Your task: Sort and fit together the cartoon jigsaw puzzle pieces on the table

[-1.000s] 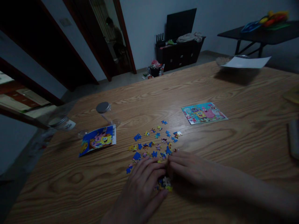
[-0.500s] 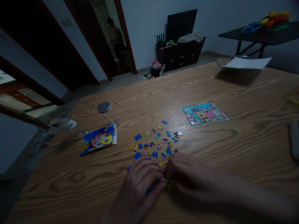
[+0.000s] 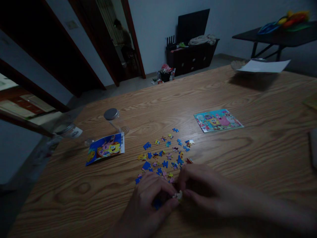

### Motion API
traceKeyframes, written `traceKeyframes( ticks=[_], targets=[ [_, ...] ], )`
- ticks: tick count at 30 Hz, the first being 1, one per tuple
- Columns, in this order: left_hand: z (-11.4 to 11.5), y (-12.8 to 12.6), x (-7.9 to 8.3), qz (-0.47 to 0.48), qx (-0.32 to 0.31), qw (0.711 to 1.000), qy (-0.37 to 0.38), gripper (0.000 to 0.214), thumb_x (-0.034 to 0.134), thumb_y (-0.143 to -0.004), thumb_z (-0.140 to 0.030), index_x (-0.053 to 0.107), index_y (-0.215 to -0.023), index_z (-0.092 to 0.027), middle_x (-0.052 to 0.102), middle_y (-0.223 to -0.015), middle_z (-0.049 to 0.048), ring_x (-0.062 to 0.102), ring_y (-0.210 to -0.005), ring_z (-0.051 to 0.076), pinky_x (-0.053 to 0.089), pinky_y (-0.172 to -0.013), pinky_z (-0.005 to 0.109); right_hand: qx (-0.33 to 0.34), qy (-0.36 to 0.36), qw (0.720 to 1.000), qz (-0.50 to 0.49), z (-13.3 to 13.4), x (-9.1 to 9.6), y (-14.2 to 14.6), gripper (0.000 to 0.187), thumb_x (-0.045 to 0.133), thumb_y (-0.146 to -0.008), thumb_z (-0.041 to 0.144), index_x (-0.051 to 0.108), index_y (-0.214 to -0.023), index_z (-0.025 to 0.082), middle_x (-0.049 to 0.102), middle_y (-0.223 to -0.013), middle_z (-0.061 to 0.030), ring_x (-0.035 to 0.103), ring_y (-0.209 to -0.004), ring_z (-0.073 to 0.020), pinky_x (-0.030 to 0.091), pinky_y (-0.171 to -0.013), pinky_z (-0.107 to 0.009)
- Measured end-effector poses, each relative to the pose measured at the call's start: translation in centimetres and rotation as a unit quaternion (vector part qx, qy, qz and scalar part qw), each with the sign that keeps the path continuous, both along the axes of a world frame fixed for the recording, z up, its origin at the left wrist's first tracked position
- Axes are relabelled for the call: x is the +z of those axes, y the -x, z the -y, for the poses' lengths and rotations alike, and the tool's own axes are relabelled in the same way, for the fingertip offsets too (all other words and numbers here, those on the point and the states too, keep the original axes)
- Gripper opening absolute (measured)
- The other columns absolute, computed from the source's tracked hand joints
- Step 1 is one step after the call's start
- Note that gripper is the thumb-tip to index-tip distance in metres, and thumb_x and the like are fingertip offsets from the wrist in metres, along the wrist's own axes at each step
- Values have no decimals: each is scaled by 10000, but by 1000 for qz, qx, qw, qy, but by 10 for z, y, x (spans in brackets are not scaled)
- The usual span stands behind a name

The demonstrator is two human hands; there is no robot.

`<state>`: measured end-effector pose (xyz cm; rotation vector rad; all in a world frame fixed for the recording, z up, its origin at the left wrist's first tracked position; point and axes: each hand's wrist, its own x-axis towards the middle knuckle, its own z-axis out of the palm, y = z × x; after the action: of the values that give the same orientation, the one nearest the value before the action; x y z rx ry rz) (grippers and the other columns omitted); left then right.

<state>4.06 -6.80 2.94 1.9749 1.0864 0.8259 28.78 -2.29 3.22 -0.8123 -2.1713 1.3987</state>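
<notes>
Many small jigsaw puzzle pieces (image 3: 165, 164), blue, yellow and pink, lie loose on the wooden table in front of my hands. My left hand (image 3: 151, 196) pinches a pale-backed puzzle piece (image 3: 177, 195) between thumb and fingers, low over the table. Curled in from the right, my right hand (image 3: 204, 186) has its thumb and fingertips at the same piece's edge; its exact grip is partly hidden. Under the left palm, some blue pieces (image 3: 157, 203) show in shadow.
A printed cartoon sheet (image 3: 106, 148) lies left, beside two clear jars, one with a grey lid (image 3: 111, 114). A cartoon picture card (image 3: 218, 121) lies right of the pieces. A white sheet (image 3: 264, 65) rests on a bowl at the back. A person (image 3: 125, 36) sits beyond the doorway.
Both hands have shifted slightly down and apart, uncovering more loose pieces above the left hand. The pale piece between the fingertips now shows more clearly.
</notes>
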Motion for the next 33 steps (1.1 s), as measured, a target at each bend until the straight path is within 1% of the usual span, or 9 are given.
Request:
traceKeyframes(
  ticks=[5, 7, 12, 16, 19, 22, 26, 30, 33],
  targets=[
    [-3, 6, -4, -28, 40, 999, -11, 61, 663, -1036, -283, 699, -990, -267, 739, -894, -4, 690, -838, 195, 547, -778, 351, -47, 49, 996, -53, -7, -9, -4, 36, 596, -992, 229, 626, -992, 209, 666, -950, -41, 612, -848, -176, 514, -742, -305],
    [-5, 9, -5, -36, 53, 998, -24, 37, 665, -1025, -252, 695, -1014, -270, 732, -905, 3, 692, -847, 198, 554, -753, 340, -80, 60, 992, -75, -13, -11, -4, 94, 588, -1018, 284, 601, -959, 211, 642, -934, -38, 597, -835, -174, 508, -728, -301],
    [-7, 16, -5, -31, 58, 997, -42, 110, 594, -1043, -185, 631, -1088, -279, 757, -1047, 10, 724, -953, 188, 591, -834, 336, -113, 96, 985, -93, -23, -12, -2, 254, 606, -1030, 442, 591, -927, 210, 599, -833, -10, 543, -731, -157, 455, -626, -265],
    [-8, 16, -3, -60, 58, 991, -100, 80, 564, -1065, -199, 603, -1049, -266, 721, -893, -7, 700, -829, 178, 571, -737, 299, -119, 113, 982, -89, -23, -13, 0, 313, 623, -1016, 500, 599, -927, 200, 610, -839, -16, 553, -741, -162, 462, -645, -273],
    [-9, 16, -3, -68, 33, 989, -124, 76, 557, -1067, -192, 591, -1064, -260, 726, -911, -9, 688, -831, 180, 559, -744, 306, -105, 123, 984, -80, -21, -12, 0, 324, 608, -1025, 505, 608, -940, 193, 613, -839, -18, 562, -738, -158, 465, -647, -274],
    [-8, 16, -3, -65, 2, 990, -122, 153, 560, -1041, -135, 597, -1111, -265, 749, -978, -9, 692, -897, 192, 559, -818, 343, -84, 117, 986, -84, -19, -8, 0, 303, 588, -1042, 478, 609, -946, 191, 625, -842, -20, 573, -739, -153, 471, -649, -270],
    [-6, 15, -6, -57, 9, 994, -92, 224, 611, -998, -107, 626, -1133, -286, 752, -1015, -7, 699, -954, 202, 569, -848, 356, -57, 91, 991, -77, -17, -6, -2, 220, 603, -1045, 394, 640, -967, 192, 671, -889, -29, 620, -775, -152, 496, -668, -261],
    [-5, 13, -7, -42, 45, 996, -60, 148, 716, -966, -205, 660, -1084, -274, 740, -970, 4, 707, -872, 197, 583, -758, 325, -40, 25, 997, -61, -17, -8, -5, 166, 621, -1037, 331, 700, -984, 195, 715, -874, -24, 647, -752, -142, 497, -650, -243],
    [-5, 13, -7, -19, 51, 997, -59, 235, 798, -922, -297, 653, -1105, -271, 741, -985, 6, 713, -834, 193, 589, -726, 320, -34, -24, 998, -52, -17, -7, -7, 138, 621, -1031, 283, 726, -996, 200, 738, -847, -16, 657, -724, -132, 487, -632, -233]
  ],
)
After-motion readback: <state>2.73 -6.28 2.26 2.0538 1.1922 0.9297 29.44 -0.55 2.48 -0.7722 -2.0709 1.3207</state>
